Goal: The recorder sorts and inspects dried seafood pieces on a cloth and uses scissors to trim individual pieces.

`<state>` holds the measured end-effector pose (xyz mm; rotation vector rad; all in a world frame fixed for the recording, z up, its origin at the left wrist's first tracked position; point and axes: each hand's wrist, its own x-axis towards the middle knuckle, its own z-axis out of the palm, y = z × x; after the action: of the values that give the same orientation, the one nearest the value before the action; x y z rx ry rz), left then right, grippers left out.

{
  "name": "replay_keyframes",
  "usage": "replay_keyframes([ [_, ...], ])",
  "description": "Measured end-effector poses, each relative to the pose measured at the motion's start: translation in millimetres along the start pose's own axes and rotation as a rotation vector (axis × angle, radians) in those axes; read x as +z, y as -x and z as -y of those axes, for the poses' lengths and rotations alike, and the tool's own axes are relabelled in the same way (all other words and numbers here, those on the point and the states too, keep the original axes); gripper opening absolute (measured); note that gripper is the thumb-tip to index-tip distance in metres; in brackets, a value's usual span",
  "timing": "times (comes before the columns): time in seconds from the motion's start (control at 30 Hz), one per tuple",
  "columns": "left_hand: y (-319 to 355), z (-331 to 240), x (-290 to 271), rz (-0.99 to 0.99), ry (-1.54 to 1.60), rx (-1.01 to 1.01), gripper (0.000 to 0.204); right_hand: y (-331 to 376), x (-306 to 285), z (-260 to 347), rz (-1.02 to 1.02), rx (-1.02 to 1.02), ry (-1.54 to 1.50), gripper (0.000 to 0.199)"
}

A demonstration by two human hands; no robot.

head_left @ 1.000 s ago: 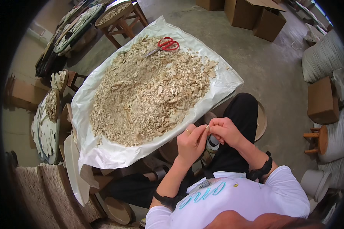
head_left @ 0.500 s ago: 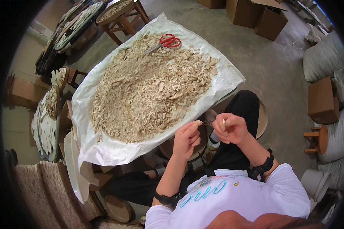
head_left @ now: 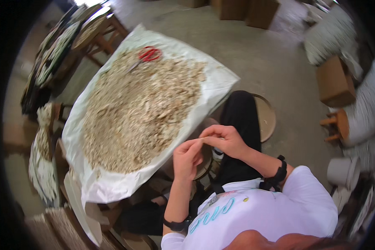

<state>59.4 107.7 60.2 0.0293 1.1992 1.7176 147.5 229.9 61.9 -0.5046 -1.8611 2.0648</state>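
Observation:
My left hand (head_left: 187, 159) and my right hand (head_left: 226, 140) meet fingertip to fingertip beyond my lap, beside the near right edge of a white sheet (head_left: 223, 76). Both hands are closed in a pinch. Whatever lies between the fingertips is too small and covered to make out. A broad heap of pale beige dried flakes (head_left: 141, 108) covers most of the sheet. Red-handled scissors (head_left: 149, 54) lie on the far part of the heap, blades pointing to the lower left.
Low wooden stools with round trays (head_left: 91, 33) stand at the far left. Cardboard boxes (head_left: 335, 81), a small wooden stool (head_left: 341, 124), white sacks (head_left: 331, 37) and a pale bucket (head_left: 343, 171) line the right side. A round tray (head_left: 264, 118) is beside my right knee.
My hands have come together, where before they were apart with a thin strand between them and a small pale piece at my left fingertips. The whole view has shifted.

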Motion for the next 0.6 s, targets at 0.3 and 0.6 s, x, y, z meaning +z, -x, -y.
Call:
replay_keyframes([
  [0.3,-22,-1,-8,0.202,0.640,-0.187,0.032,29,-111,14,-0.734,0.030,-0.168,0.012],
  [0.6,-20,12,-36,0.092,0.775,-0.145,0.027,43,-203,-83,-0.904,0.314,0.081,0.014],
])
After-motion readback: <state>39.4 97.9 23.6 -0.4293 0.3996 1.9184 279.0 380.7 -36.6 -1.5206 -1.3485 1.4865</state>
